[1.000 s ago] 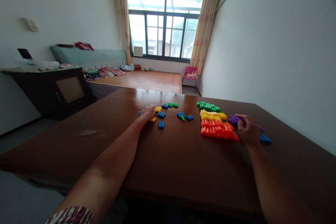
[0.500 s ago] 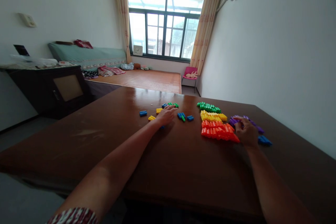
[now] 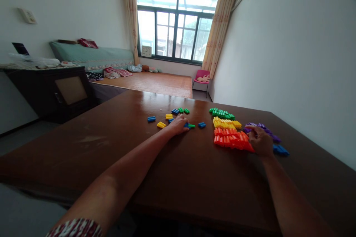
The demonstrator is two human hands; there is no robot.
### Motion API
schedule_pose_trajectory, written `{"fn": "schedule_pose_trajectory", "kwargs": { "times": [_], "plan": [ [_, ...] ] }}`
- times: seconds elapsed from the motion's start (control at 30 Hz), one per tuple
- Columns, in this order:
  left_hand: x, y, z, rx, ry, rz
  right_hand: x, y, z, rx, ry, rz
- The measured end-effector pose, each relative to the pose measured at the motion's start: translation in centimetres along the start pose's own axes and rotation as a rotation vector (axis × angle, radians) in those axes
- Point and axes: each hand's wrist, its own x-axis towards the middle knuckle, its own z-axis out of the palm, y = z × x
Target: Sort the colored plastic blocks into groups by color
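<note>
A: Landmark?
B: The orange pile [image 3: 232, 140], on the brown table [image 3: 178, 185]. Everything gets placed off that.

A: Left hand [image 3: 178, 124]?
B: Well left of the orange pile, palm down. Thumb and fingers bracket the near blue block [image 3: 186, 125], touching it. Firm grasp or just contact, can't tell.

A: Anything with that block?
B: Green piece [image 3: 192, 126], on its side facing the orange pile. Half-hidden blue block [image 3: 170, 120] shows at the hand's far side.

A: Right hand [image 3: 260, 141]?
B: Just right of the orange pile, fingers bent, index out toward the purple row [image 3: 268, 132]. Underside hidden, so can't tell if it grips anything.

A: Purple row's spot?
B: Right of the orange pile, slanting, partly behind the hand. Dark blue bunch [image 3: 280, 150] is farther right of the pile.

A: Beyond the orange pile?
B: Yellow pile [image 3: 226, 122] right behind, then green pile [image 3: 222, 113] behind that.

A: Other loose bits?
B: All left of the orange pile. Lone blue block [image 3: 201, 125] is nearest to it; yellow pair, upper [image 3: 169, 116] and lower [image 3: 161, 125], much farther left; end blue block [image 3: 151, 119] farthest left.
</note>
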Motion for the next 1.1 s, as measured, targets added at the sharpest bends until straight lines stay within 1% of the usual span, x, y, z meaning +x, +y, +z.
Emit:
{"fn": "schedule_pose_trajectory", "kwargs": {
  "times": [0.07, 0.17, 0.23, 0.33, 0.4, 0.47, 0.53, 0.57, 0.6, 0.63, 0.7, 0.73, 0.77, 0.83, 0.9, 1.0, 1.07, 1.1],
  "plan": [
    [-0.1, 0.3, -0.1, -0.024, 0.016, -0.031, 0.0, -0.6, -0.1, 0.012, 0.006, -0.020],
    [-0.3, 0.8, 0.0, -0.092, -0.007, -0.061, -0.2, -2.3, 0.2, 0.044, -0.001, -0.090],
    [-0.5, 1.1, 0.0, -0.128, -0.001, -0.063, -0.5, -3.8, 0.6, 0.069, -0.038, -0.161],
    [-0.6, 1.5, 0.0, -0.179, 0.041, -0.078, -1.1, -6.4, 1.2, 0.087, -0.115, -0.290],
    [-0.6, 1.5, -0.2, -0.208, 0.035, -0.098, -1.4, -8.0, 1.5, 0.088, -0.155, -0.363],
    [-0.7, 1.4, -0.5, -0.203, 0.019, -0.128, -1.7, -9.3, 1.5, 0.092, -0.183, -0.419],
    [-1.0, 1.5, -0.7, -0.169, 0.064, -0.154, -2.0, -10.3, 1.5, 0.101, -0.200, -0.455],
    [-1.1, 1.6, -0.8, -0.151, 0.103, -0.148, -2.1, -10.6, 1.5, 0.103, -0.206, -0.469],
    [-1.3, 1.8, -0.9, -0.138, 0.131, -0.112, -2.1, -10.8, 1.5, 0.102, -0.209, -0.478],
    [-1.4, 2.0, -1.0, -0.132, 0.130, -0.048, -2.2, -10.9, 1.5, 0.099, -0.211, -0.483],
    [-1.6, 2.4, -1.3, -0.141, 0.048, 0.104, -2.2, -10.8, 1.6, 0.092, -0.211, -0.483],
    [-1.6, 2.5, -1.4, -0.149, 0.001, 0.155, -2.2, -10.6, 1.6, 0.091, -0.211, -0.481],
    [-1.6, 2.5, -1.6, -0.155, -0.030, 0.179, -2.2, -10.5, 1.6, 0.091, -0.209, -0.477],
    [-1.5, 2.0, -2.1, -0.160, -0.043, 0.160, -2.1, -10.1, 1.6, 0.085, -0.199, -0.465],
    [-1.3, 0.9, -2.7, -0.160, -0.072, 0.114, -1.9, -9.7, 1.5, 0.078, -0.187, -0.454],
    [-1.2, -0.9, -3.4, -0.153, -0.239, 0.090, -1.7, -9.3, 1.4, 0.085, -0.181, -0.436],
    [-1.2, -1.7, -3.5, -0.170, -0.333, 0.128, -1.7, -9.1, 1.4, 0.093, -0.184, -0.422],
    [-1.3, -1.9, -3.4, -0.192, -0.361, 0.150, -1.7, -9.1, 1.4, 0.093, -0.186, -0.414]
  ]
}}
